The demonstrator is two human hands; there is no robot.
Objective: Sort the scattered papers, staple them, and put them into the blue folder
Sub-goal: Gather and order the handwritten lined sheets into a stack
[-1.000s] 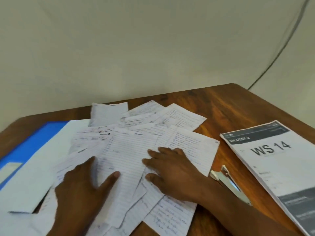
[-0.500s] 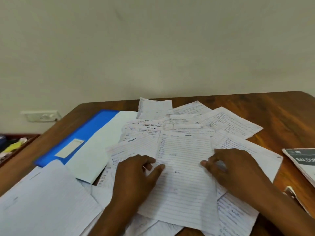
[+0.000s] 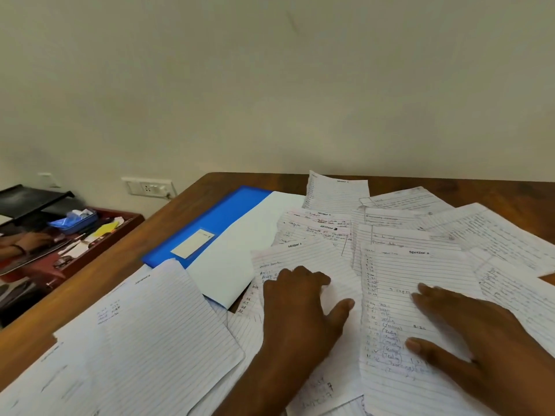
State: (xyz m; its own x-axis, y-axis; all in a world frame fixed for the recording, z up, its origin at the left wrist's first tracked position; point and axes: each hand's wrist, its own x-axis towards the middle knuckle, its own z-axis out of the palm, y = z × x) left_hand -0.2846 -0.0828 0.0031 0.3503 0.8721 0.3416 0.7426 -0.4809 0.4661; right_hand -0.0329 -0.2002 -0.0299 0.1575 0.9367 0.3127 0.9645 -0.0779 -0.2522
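Note:
Several lined handwritten papers (image 3: 399,232) lie scattered and overlapping across the wooden table (image 3: 120,265). My left hand (image 3: 300,310) rests on a lined sheet headed "Section 1" (image 3: 300,256), its fingers bent at the knuckles and its thumb spread to the right. My right hand (image 3: 468,331) lies flat with straight fingers on another lined sheet headed "Section" (image 3: 420,274). The blue folder (image 3: 216,223) lies at the left rear of the pile, with a white label on it and a plain white sheet (image 3: 240,253) partly covering it. No stapler is in view.
More lined sheets (image 3: 144,340) lie at the front left near the table's edge. Beyond the left edge stands a lower red tray (image 3: 126,220) with stationery and a black rack (image 3: 27,199). A wall socket (image 3: 147,187) sits behind.
The view has swung left, so the printed booklet and stapler have left the frame. Both hands have shifted over the papers, each now lying on a separate sheet.

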